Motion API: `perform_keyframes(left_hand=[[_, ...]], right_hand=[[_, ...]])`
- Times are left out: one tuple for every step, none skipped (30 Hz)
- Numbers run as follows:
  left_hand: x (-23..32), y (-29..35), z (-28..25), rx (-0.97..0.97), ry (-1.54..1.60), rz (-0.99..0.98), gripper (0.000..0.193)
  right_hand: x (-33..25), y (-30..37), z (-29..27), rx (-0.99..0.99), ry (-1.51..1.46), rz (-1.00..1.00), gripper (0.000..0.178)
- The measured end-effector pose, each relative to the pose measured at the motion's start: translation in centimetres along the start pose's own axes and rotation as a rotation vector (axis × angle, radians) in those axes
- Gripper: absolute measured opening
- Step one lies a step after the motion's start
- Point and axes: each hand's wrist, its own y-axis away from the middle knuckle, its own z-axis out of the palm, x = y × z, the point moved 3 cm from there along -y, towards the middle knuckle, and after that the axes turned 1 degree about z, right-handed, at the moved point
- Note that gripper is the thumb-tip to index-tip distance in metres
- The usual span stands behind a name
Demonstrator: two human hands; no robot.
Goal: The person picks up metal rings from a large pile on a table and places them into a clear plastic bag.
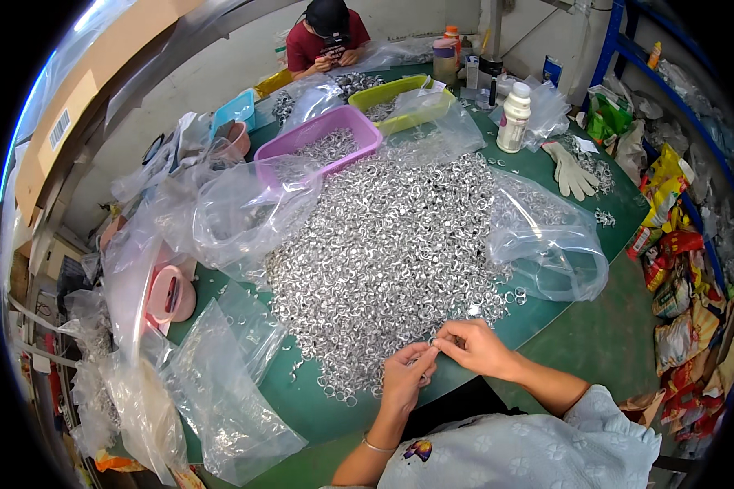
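Observation:
A broad heap of small silvery metal rings (391, 244) covers the middle of the green table (318, 407). At its near edge my left hand (406, 378) is closed, with thumb and fingertips pinched together. My right hand (474, 349) meets it from the right, fingers also pinched. The fingertips of both hands come together over one tiny piece, mostly hidden by the fingers and too small to name. A few loose rings (350, 400) lie on the table just left of my left hand.
Clear plastic bags (228, 399) lie at the left, another (558, 261) at the right. A purple basin (273, 152) and a yellow-green basin (420, 121) stand behind the heap. A white bottle (513, 118) and a glove (570, 171) are far right. Another person (326, 49) sits opposite.

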Motion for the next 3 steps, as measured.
perform_keyframes(left_hand=[[0.01, -0.05, -0.01, 0.008, 0.019, -0.006, 0.014], [0.06, -0.07, -0.07, 0.017, 0.036, -0.013, 0.016], [0.11, -0.11, -0.14, 0.022, 0.03, -0.009, 0.017]], right_hand=[[0.03, -0.07, -0.06, -0.002, 0.012, -0.024, 0.014], [0.04, -0.11, -0.06, -0.002, 0.02, -0.048, 0.013], [0.09, -0.13, -0.06, -0.003, 0.028, -0.072, 0.012]])
